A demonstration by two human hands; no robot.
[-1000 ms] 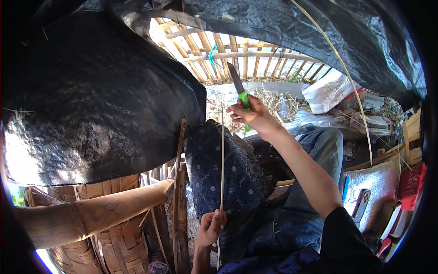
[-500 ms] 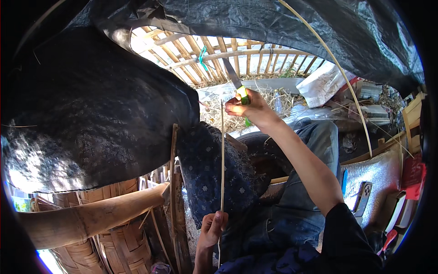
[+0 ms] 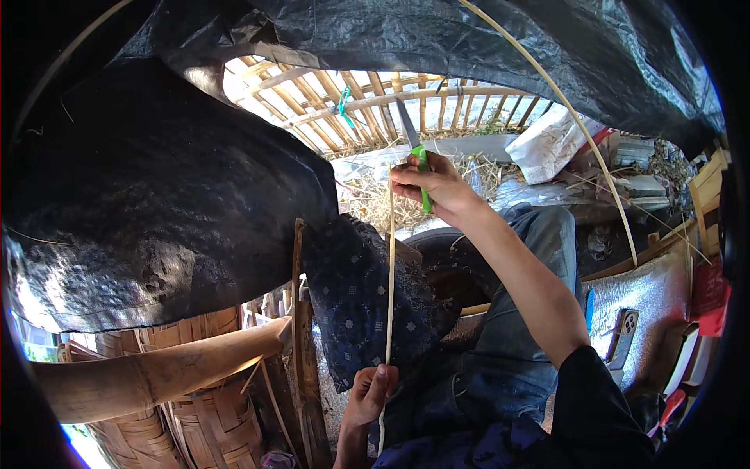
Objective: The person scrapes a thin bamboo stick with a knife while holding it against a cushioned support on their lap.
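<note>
A thin pale strip, apparently bamboo (image 3: 390, 281), stands nearly upright in front of me. My left hand (image 3: 370, 395) is closed round its lower part, thumb against it, and the strip's tail hangs below the fist. Farther up, my right hand (image 3: 436, 187) holds a knife (image 3: 423, 168) with a green handle, its blade (image 3: 407, 123) pointing up and away. The fingertips of that same hand touch the strip's upper end. A dark blue patterned cloth (image 3: 355, 313) lies over my left leg, behind the strip.
Black plastic sheeting (image 3: 156, 195) hangs at left and overhead. A thick bamboo pole (image 3: 172, 367) and woven bamboo (image 3: 211, 430) stand at lower left. Beyond is a slatted bamboo fence (image 3: 367, 98) with straw (image 3: 367, 199). A white sack (image 3: 547, 144) and a phone (image 3: 623, 340) are at right.
The strip and both hands have shifted slightly right. My right fingertips, near the strip's tip before, now touch it, and the knife has turned a little more upright.
</note>
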